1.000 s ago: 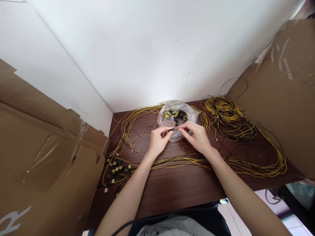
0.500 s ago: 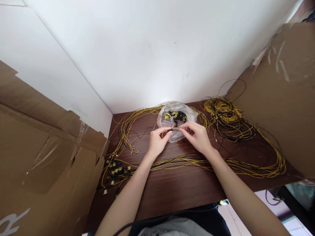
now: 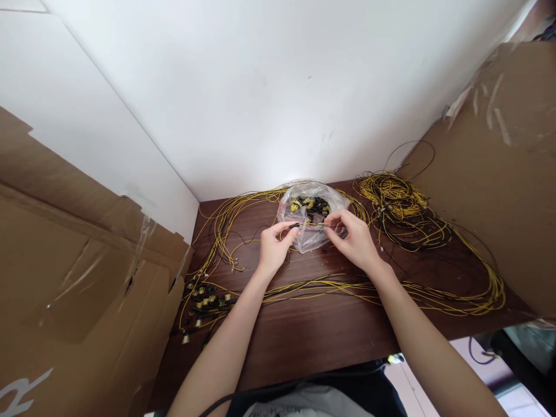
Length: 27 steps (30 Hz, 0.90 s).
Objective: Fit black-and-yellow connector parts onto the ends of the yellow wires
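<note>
My left hand [image 3: 275,246] pinches a small black connector [image 3: 294,225] between thumb and fingertips. From it a thin yellow and black wire [image 3: 313,224] runs across to my right hand [image 3: 353,237], whose thumb and forefinger are closed on it. Both hands are raised over the near side of a clear plastic bag [image 3: 310,240]. Inside the open bag lies a heap of small black and yellow connectors [image 3: 319,204]. The fine detail at the fingertips is too small to make out.
Yellow and black wires [image 3: 313,282] stretch over the brown table [image 3: 295,336], ending at several capped connectors [image 3: 211,300] on the left. A tangled wire coil [image 3: 393,197] lies at the back right. Cardboard [image 3: 87,289] stands left, another sheet [image 3: 490,174] right, a white wall [image 3: 278,104] behind.
My hands have drawn apart: the right one has slid to the right along the wire, and the left one slightly left. More wire shows between them.
</note>
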Each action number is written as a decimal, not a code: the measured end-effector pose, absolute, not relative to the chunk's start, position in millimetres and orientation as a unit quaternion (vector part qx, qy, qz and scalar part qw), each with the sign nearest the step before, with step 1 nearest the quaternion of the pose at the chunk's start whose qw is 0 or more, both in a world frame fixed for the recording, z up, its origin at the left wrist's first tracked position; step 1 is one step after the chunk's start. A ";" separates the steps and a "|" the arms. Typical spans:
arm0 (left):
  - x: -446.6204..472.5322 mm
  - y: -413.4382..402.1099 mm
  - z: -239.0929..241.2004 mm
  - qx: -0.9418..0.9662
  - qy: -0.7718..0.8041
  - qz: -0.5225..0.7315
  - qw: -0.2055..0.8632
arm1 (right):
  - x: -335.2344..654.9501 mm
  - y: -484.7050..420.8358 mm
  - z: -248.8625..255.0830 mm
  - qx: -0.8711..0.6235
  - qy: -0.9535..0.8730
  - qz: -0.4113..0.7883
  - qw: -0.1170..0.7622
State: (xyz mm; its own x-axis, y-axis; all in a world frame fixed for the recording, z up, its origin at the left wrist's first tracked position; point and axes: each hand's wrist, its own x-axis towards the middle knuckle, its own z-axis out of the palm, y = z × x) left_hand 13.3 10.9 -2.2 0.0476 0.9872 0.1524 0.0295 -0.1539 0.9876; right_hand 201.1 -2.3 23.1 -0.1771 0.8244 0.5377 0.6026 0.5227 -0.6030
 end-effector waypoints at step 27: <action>10.4 11.7 6.1 0.480 0.439 0.557 0.516 | 207.7 5.2 25.6 -0.456 -0.456 0.494 0.583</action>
